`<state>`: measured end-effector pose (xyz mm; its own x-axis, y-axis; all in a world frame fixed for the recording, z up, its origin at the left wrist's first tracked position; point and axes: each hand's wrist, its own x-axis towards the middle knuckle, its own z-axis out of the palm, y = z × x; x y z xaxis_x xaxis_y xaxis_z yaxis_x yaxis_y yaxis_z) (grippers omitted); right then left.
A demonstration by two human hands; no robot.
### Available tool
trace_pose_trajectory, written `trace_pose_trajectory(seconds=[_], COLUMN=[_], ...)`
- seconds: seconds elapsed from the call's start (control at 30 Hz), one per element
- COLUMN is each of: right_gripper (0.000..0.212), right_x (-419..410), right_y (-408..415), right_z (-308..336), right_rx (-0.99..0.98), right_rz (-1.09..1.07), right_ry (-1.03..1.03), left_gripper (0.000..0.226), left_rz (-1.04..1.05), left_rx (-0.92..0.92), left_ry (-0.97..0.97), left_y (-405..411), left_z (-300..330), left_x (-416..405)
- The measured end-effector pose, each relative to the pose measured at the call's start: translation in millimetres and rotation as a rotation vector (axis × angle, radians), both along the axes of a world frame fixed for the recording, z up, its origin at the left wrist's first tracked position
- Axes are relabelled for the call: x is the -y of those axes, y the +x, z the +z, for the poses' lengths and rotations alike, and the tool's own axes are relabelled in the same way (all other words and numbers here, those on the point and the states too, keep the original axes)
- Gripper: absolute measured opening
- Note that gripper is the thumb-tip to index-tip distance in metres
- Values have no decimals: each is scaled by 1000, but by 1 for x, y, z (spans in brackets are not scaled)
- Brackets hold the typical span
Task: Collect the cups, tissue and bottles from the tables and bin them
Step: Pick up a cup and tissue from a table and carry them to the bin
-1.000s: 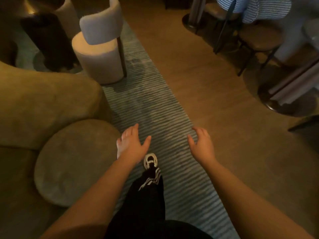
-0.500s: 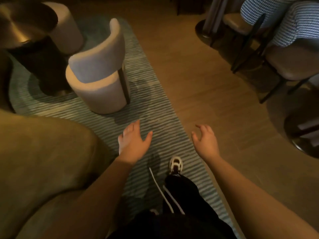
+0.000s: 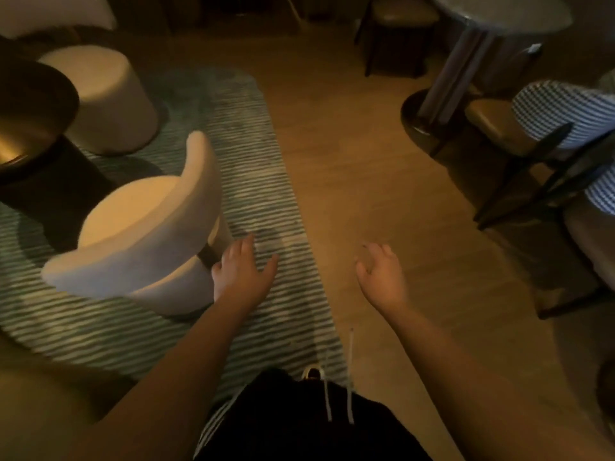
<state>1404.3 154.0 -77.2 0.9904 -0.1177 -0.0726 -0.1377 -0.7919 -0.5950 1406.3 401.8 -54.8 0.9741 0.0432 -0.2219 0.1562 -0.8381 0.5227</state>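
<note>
Cups, tissue and bottles do not show on any surface in this dim head view; the only tabletops in sight are partly cut off by the frame. Both hands hang forward over the floor holding nothing. The left hand (image 3: 241,271) is spread, fingers straight and thumb out, palm down. The right hand (image 3: 382,274) is relaxed, fingers loosely bent, closed on nothing.

Beneath and ahead of the left hand runs a striped green rug (image 3: 266,181), and the wooden floor (image 3: 359,154) lies under the right hand and beyond it. Just left of the left hand, seeming to meet its little-finger side, stands a cream round-backed chair (image 3: 143,234); whether they really touch cannot be told. Further left of that chair is a dark round table with a brassy top (image 3: 30,128), and beyond it a cream round stool (image 3: 106,94). Well ahead and right of the right hand stands a grey round pedestal table (image 3: 499,15), with a tan-seated stool (image 3: 399,18) beside it. Right of the right hand, well apart, are dark-framed chairs with checked backs (image 3: 562,111).

Nearest the body, behind both hands, are black trousers (image 3: 299,427) with white drawstrings (image 3: 349,394), and a white shoe (image 3: 311,372) tip on the rug edge.
</note>
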Motion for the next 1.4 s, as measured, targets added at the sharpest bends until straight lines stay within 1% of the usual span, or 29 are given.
trace_pose_trajectory(seconds=[0.1, 0.23, 0.43, 0.57, 0.73, 0.93, 1.03, 1.13, 1.27, 1.4], right_gripper=[37, 38, 39, 39, 40, 39, 39, 39, 40, 39], right_x=[7, 11, -8, -20, -27, -36, -42, -43, -44, -47], right_y=[91, 210, 433, 586, 744, 926, 1035, 1156, 1305, 1423], right_z=[6, -6, -25, -8, 9, -6, -20, -26, -11, 7], right_rx=[-3, 5, 33, 25, 45, 28, 32, 45, 34, 31], right_rz=[18, 20, 9, 20, 28, 43, 78, 159, 269, 276], right_ry=[16, 33, 40, 42, 8, 14, 27, 10, -50, -60], left_gripper=[68, 69, 71, 72, 73, 71, 71, 72, 73, 74], left_rz=[6, 50, 127, 135, 174, 162, 160, 199, 245, 297], left_rx=[-19, -9, 26, 25, 46, 74, 96, 109, 100, 127], left_ry=[1, 15, 63, 97, 115, 128, 119, 165, 213, 200], left_y=[81, 196, 413, 559, 717, 894, 997, 1110, 1247, 1365], left_z=[5, -8, -32, -22, -3, -9, -23, -36, -34, -23], left_x=[12, 17, -4, -21, -28, -25, -22, -16, -17, -20])
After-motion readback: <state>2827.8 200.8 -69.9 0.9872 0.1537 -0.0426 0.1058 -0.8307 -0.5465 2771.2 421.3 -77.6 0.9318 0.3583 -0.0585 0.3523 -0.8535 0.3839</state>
